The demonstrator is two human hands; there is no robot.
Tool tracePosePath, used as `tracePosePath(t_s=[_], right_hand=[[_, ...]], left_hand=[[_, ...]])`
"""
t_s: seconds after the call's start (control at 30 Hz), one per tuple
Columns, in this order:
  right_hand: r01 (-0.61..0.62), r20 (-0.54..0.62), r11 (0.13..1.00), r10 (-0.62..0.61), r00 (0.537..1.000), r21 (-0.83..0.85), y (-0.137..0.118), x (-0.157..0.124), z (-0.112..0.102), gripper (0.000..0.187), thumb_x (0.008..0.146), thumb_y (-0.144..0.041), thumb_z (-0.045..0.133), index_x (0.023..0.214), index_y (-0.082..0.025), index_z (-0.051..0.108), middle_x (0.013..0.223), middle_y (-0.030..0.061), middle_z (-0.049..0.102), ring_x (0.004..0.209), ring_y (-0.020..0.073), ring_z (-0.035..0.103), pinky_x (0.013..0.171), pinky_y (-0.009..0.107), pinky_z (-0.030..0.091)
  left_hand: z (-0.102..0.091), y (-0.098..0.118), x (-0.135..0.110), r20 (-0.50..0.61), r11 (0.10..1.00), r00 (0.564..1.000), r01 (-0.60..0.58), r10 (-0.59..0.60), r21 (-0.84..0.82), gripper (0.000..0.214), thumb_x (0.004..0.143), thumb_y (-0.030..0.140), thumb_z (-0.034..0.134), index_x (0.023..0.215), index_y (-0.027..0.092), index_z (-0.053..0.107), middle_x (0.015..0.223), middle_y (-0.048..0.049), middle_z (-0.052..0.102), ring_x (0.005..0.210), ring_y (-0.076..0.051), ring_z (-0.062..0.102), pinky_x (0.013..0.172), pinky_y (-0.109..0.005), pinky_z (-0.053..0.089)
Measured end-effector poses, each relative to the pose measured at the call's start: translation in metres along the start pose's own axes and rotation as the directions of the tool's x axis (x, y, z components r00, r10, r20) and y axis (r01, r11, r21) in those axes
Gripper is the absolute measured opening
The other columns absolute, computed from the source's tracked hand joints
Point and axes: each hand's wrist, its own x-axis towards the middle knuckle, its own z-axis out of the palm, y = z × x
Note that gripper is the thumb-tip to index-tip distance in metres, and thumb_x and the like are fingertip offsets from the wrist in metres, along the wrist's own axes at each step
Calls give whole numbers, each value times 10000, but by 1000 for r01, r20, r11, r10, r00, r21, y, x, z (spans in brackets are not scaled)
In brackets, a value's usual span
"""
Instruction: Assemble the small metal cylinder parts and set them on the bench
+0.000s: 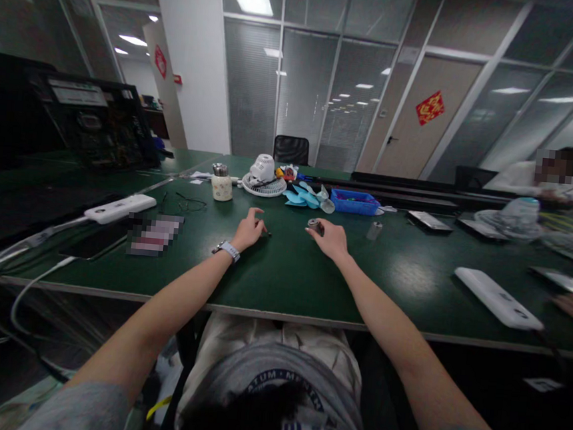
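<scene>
My right hand is closed around a small silver metal cylinder, held between thumb and fingers just above the green table. A similar small metal cylinder stands on the table to the right of that hand. My left hand, with a watch on its wrist, is by the table surface. Its index finger is bent and stands apart from the thumb. A tiny dark piece shows by the left fingertips; whether they touch it I cannot tell.
Beyond my hands are a white fan housing, light-blue fan blades, a blue basket and a patterned jar. White power strips with cables lie left and right. A person sits at the far right.
</scene>
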Motion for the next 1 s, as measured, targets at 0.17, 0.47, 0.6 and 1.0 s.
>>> tracePosePath(t_s=[0.17,0.47,0.6,1.0], right_hand=[[-176,-137,946,143,980,-272,59,11,-26,441,845,-504,555,1146,-193,637,1044,132,680,999,291,594,869,428,429],[-513,-301,857,476,826,-54,142,9,-45,419,805,-451,608,1104,-162,656,1038,129,693,939,254,636,812,340,467],[-509,-311,861,482,819,-4,149,11,-45,421,791,-440,620,1099,-156,656,1037,129,695,930,252,641,821,344,474],[-515,-278,855,508,815,53,163,21,-43,499,757,-498,648,1139,-178,626,1116,114,672,1003,249,621,878,351,461]], left_hand=[[0,0,1,-1,1000,1000,20,-21,-8,368,856,201,415,1222,172,397,766,-23,704,561,-140,613,635,-254,458],[-2,4,1,8,997,1000,13,-14,77,356,904,435,377,882,180,625,740,-37,702,651,-164,629,644,-255,436],[-5,9,0,7,981,1000,24,-26,190,460,886,470,365,665,179,644,693,-54,692,698,-186,619,639,-259,412],[-6,7,4,-10,971,997,75,-75,227,414,796,343,362,716,159,724,820,-82,716,794,-215,614,681,-276,417]])
